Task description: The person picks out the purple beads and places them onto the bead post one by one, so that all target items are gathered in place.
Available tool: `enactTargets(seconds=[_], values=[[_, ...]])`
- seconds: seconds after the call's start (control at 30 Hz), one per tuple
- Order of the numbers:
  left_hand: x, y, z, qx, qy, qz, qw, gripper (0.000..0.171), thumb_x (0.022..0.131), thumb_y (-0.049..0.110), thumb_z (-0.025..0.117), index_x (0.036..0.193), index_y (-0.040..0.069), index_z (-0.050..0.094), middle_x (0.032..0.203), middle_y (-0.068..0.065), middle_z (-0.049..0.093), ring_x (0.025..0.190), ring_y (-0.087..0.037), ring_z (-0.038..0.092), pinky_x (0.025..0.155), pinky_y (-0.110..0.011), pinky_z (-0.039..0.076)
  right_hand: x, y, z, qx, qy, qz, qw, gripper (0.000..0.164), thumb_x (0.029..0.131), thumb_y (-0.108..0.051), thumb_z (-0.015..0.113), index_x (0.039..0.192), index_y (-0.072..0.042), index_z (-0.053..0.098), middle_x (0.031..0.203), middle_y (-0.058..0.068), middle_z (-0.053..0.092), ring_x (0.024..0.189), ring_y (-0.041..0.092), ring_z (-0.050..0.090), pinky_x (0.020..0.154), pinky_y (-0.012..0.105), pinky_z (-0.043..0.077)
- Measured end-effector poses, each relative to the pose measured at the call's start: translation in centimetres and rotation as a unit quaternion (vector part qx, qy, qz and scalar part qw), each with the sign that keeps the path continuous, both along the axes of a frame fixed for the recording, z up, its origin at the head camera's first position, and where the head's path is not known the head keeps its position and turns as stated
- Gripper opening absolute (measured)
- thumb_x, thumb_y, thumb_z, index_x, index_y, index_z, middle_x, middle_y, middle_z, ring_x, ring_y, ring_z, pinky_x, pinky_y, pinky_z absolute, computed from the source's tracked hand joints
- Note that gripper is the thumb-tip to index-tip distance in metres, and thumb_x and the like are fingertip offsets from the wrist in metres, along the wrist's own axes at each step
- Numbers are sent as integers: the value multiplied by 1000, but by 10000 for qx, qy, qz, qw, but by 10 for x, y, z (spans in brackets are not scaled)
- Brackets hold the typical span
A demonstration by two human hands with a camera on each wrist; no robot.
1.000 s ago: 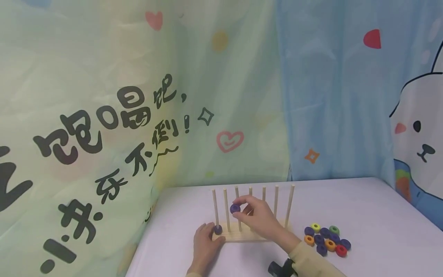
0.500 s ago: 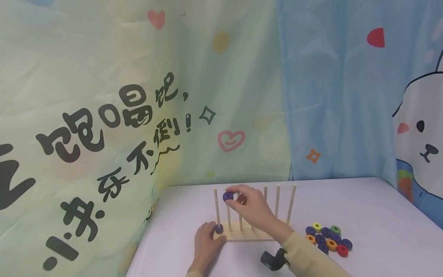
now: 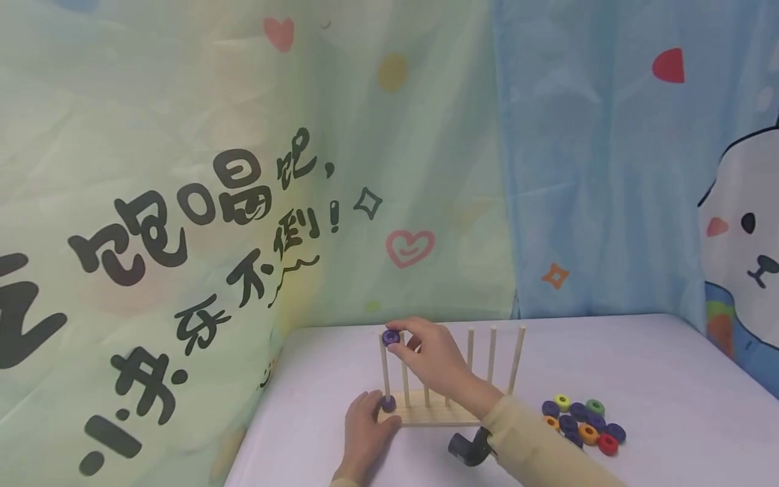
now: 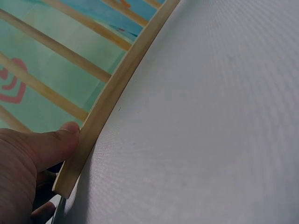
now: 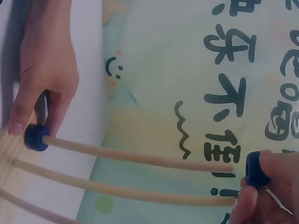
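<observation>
My left hand [image 3: 365, 429] grips the left end of a wooden peg stand [image 3: 420, 414], thumb against its front edge; the thumb also shows in the left wrist view on the pale wooden base [image 4: 110, 95]. One dark purple bead [image 3: 388, 404] sits at the foot of the leftmost peg [image 5: 140, 157], beside that hand. Between thumb and fingers my right hand [image 3: 435, 355] pinches another purple bead [image 3: 391, 337], held at the top of the leftmost peg. In the right wrist view this bead [image 5: 256, 170] looks blue and is slightly apart from the peg's tip, its hole facing it.
Loose beads lie on the white table [image 3: 657, 379] right of the stand, among them a red bead [image 3: 607, 444], a green bead [image 3: 595, 406] and a yellow bead [image 3: 562, 402]. A black device [image 3: 468, 450] is at the right wrist. A printed curtain [image 3: 450, 169] hangs behind.
My right hand has carried the purple bead left and upward, from near the third peg to the leftmost peg's tip. The left hand keeps its hold on the stand.
</observation>
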State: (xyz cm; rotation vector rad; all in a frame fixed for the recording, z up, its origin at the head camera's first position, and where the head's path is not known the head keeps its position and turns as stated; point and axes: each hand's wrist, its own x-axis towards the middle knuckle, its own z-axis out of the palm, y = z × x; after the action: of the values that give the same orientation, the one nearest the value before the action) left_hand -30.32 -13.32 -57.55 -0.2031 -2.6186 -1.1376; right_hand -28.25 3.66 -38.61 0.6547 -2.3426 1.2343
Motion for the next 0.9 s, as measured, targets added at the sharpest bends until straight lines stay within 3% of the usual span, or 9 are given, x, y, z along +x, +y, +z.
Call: enactTargets(seconds=[0.4, 0.9], values=[[2, 3, 2, -39, -97, 85, 9999, 44, 74, 29, 82, 114, 16, 68, 123, -9, 67, 129, -38, 49, 111, -60, 32, -16, -8, 0, -522, -536, -139, 9971, 30, 85, -17, 76, 114, -17, 71, 107, -2, 72, 55, 8, 53, 45, 23, 44], [3, 2, 5, -60, -54, -17, 10000, 42, 75, 31, 81, 112, 16, 68, 122, -6, 68, 129, -38, 49, 111, -60, 31, -22, -18, -4, -202, -522, -301, 9980, 28, 85, -20, 77, 112, -17, 72, 102, -7, 72, 60, 7, 50, 47, 21, 40]])
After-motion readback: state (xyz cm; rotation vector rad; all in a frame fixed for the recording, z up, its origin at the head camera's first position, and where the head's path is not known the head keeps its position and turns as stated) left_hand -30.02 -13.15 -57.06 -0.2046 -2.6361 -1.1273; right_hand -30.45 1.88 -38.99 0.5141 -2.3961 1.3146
